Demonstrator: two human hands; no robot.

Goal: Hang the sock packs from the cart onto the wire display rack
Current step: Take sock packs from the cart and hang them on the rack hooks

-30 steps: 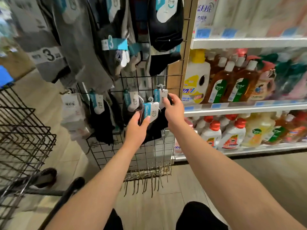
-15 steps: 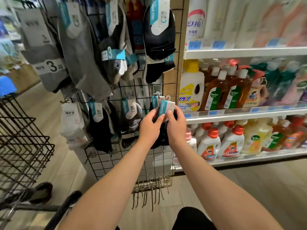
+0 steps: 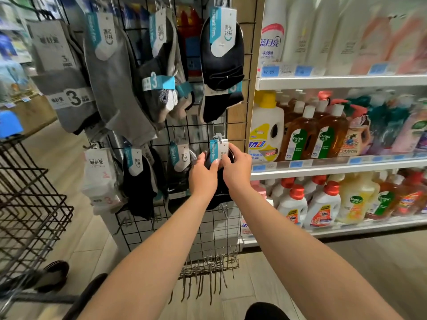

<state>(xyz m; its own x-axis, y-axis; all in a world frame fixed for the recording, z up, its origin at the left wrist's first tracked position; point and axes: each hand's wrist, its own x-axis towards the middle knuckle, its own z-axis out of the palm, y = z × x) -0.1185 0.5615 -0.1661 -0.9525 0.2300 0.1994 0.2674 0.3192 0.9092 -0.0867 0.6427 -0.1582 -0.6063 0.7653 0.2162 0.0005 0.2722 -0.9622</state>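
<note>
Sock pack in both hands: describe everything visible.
The sock pack is dark fabric under a white-and-teal paper card printed "meet fm." Upright, its top sits at a metal hook low on the wire display rack, near the rack's right edge. The left hand grips its left side; the right hand pinches the card. The hands partly hide the fabric.

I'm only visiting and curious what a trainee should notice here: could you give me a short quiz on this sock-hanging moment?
1. True or false: the left hand and the right hand both hold the dark sock pack up at the wire rack.
2. Where do the brown Dettol bottles stand relative to the rack? A: to its right. B: on the floor. C: on top of it.
3. Which numeral is printed on the band of the grey sock pack at upper left?
Key: 1 true; 2 A; 3 the numeral 3.
</note>
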